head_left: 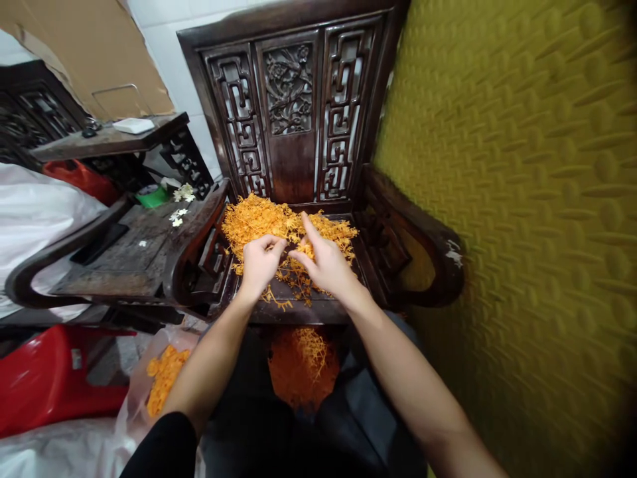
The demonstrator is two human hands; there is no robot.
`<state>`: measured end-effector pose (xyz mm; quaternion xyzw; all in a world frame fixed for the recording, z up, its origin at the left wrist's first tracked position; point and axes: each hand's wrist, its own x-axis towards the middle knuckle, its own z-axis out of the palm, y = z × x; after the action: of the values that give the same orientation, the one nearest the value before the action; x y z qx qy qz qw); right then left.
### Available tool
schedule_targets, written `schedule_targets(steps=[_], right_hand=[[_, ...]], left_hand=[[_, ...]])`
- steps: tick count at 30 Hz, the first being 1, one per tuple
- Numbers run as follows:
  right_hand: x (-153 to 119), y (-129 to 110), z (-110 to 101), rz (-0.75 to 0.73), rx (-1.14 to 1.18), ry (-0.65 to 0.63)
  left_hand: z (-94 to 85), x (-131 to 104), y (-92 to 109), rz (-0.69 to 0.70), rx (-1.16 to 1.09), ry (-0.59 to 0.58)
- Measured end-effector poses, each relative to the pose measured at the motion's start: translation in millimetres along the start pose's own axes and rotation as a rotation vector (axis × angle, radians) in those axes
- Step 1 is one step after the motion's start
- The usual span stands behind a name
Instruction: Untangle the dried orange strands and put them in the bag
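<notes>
A heap of orange, branching pieces that look like artificial flower sprigs [259, 219] covers much of the seat of a dark carved wooden chair [293, 166]. Over the heap's near side, my left hand [260, 262] is closed in a pinch, thumb against fingers; whatever it pinches is too small to make out. Just to its right, my right hand [326, 262] has thumb and index finger stretched apart. Orange bits show between those fingers, but I cannot tell whether they touch the hand. Loose sprigs lie on the seat below both hands.
Below the seat, between my legs, an orange-red container [293, 372] has bare orange stems in it. A clear plastic bag [137, 392] with orange pieces stands at left, by a red plastic stool [44, 378]. A yellow textured mat [522, 199] walls off the right side.
</notes>
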<state>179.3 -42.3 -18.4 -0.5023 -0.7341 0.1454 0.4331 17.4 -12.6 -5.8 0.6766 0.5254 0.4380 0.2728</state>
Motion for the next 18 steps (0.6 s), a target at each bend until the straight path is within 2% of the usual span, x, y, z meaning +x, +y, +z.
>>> schedule_targets(steps=[3, 9, 15, 17, 18], right_hand=[[1, 3, 1, 0.029, -0.041, -0.033], [11, 15, -2, -0.084, 0.113, 0.032], [8, 10, 2, -0.086, 0.129, 0.102], [11, 12, 1, -0.032, 0.16, 0.188], [14, 16, -2, 0.031, 0.211, 0.283]], left_hand=[[-0.9, 2, -3, 0.004, -0.017, -0.032], [0.4, 0, -3, 0.041, 0.015, -0.123], [-5.9, 1, -1, 0.029, -0.068, -0.243], [-8.4, 0, -2, -0.026, -0.143, -0.298], [-9.5, 0, -3, -0.078, -0.179, -0.328]])
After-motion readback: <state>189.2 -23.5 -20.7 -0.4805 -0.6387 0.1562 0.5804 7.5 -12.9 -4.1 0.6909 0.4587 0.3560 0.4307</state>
